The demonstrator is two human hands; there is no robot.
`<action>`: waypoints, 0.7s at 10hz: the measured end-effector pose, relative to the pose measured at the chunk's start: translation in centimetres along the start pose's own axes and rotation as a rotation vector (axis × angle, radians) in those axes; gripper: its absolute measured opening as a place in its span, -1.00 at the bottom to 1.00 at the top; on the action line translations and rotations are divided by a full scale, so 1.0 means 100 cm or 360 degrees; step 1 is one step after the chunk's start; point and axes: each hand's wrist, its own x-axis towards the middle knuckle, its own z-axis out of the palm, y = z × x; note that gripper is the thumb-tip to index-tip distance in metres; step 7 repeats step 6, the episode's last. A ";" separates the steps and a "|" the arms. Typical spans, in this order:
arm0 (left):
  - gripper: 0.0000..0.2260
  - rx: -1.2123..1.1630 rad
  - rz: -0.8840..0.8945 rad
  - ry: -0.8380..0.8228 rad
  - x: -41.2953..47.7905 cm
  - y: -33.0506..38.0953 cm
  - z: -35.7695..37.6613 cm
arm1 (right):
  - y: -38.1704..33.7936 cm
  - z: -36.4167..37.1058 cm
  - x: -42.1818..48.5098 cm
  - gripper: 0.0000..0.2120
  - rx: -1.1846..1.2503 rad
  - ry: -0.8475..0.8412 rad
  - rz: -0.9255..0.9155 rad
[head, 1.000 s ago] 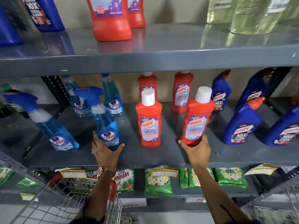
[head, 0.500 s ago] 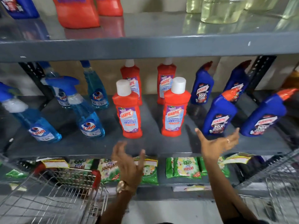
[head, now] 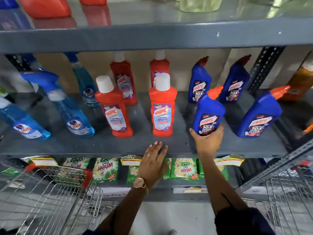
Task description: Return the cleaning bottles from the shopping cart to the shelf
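Right hand grips blue Harpic bottle at shelf front edge; left hand flat, empty. Next: square it up.

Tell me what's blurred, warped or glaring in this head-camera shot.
Head view: wide-angle lens bows the grey shelf edge and leans the spray bottles outward; top shelf glares with reflections; the right hand on the blue Harpic bottle looks slightly smeared; the front red Harpic bottles' labels read clearly.
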 end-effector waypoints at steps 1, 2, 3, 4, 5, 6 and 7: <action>-0.57 0.0042 -0.0012 0.0023 0.001 0.001 0.003 | 0.004 0.000 0.003 -0.08 -0.0034 -0.0032 -0.0019; -0.55 0.0056 -0.0053 -0.0051 0.001 0.006 0.002 | 0.000 0.000 0.001 -0.07 -0.0050 -0.0032 -0.0015; -0.53 0.0087 -0.0023 -0.0120 0.000 0.006 -0.003 | -0.003 -0.001 0.001 -0.01 -0.0088 -0.0034 -0.0030; -0.48 0.0123 0.0020 -0.0224 0.002 0.005 -0.012 | -0.009 -0.008 -0.002 0.05 -0.0292 -0.0137 -0.0004; -0.43 0.0091 0.0115 -0.0301 0.000 0.002 -0.024 | -0.013 -0.020 -0.006 0.23 -0.0453 -0.0319 0.0026; -0.37 0.0162 0.0184 -0.0291 -0.003 -0.003 -0.035 | -0.019 -0.035 -0.020 0.41 -0.0414 -0.0300 0.0080; -0.37 0.0162 0.0184 -0.0291 -0.003 -0.003 -0.035 | -0.019 -0.035 -0.020 0.41 -0.0414 -0.0300 0.0080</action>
